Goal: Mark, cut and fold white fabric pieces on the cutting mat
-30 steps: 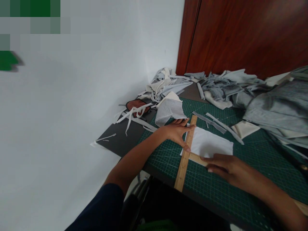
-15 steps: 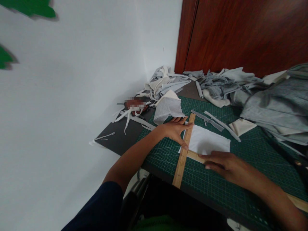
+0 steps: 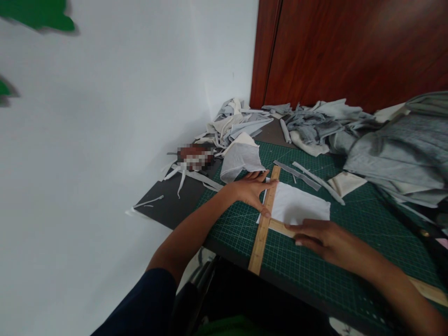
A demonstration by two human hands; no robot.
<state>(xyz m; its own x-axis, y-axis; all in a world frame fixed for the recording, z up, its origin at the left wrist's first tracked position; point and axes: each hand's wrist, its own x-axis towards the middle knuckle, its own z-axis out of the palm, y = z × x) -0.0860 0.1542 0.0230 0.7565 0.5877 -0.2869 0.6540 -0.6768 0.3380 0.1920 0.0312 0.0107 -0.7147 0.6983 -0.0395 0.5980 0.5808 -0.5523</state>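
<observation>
A white cloth piece (image 3: pixel 301 200) lies flat on the green cutting mat (image 3: pixel 357 247). Across its left end runs a wooden ruler (image 3: pixel 261 245), which reaches past the mat's near edge. My left hand (image 3: pixel 250 191) is open, thumb and fingers spread, pressing on this ruler and the cloth. Along the cloth's near edge lies a second wooden strip (image 3: pixel 279 226), meeting the ruler at roughly a right angle; whether the two are joined I cannot tell. My right hand (image 3: pixel 322 235) is closed on this strip, index finger on top and thumb on the near side, covering part of it.
Grey and white fabric scraps (image 3: pixel 241 123) pile up by the wall. A larger heap of grey cloth (image 3: pixel 392 149) fills the back right. Dark scissors (image 3: pixel 423 233) lie at the right. Narrow fabric strips (image 3: pixel 297 175) rest behind the white cloth. A brown door (image 3: pixel 350 51) stands behind.
The whole view has shifted slightly, so the scene sits a little further left. Both hands, the ruler and the cloth keep their places relative to one another.
</observation>
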